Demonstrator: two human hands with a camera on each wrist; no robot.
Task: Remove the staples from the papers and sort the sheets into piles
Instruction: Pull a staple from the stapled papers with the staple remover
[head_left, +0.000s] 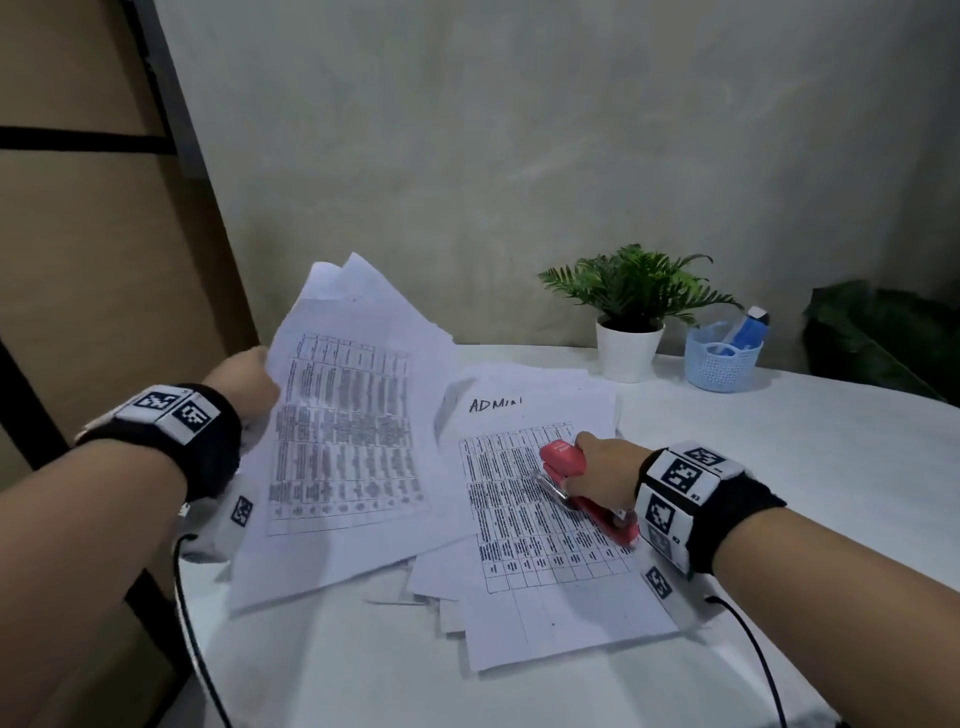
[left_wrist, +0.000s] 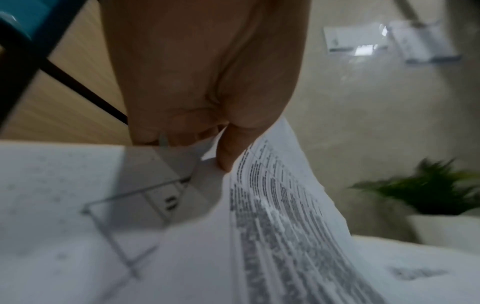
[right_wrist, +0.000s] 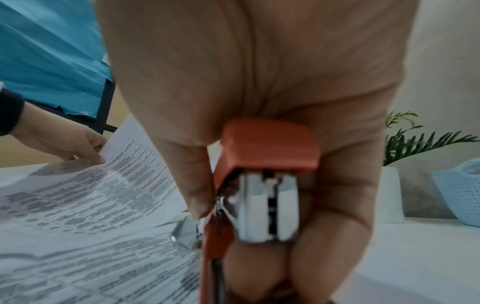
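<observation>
My left hand pinches the upper left edge of a bundle of printed sheets and holds it tilted up off the table; the left wrist view shows the thumb pressed on the papers. My right hand grips a red stapler and rests on a flat pile of table-printed sheets, above which a sheet reads "ADMIN". In the right wrist view the fingers wrap the stapler, its metal end facing the camera.
A white-clothed table carries a small potted plant and a light blue basket with a blue item at the back right. A grey wall stands behind, a wooden panel on the left. Cables trail from both wristbands.
</observation>
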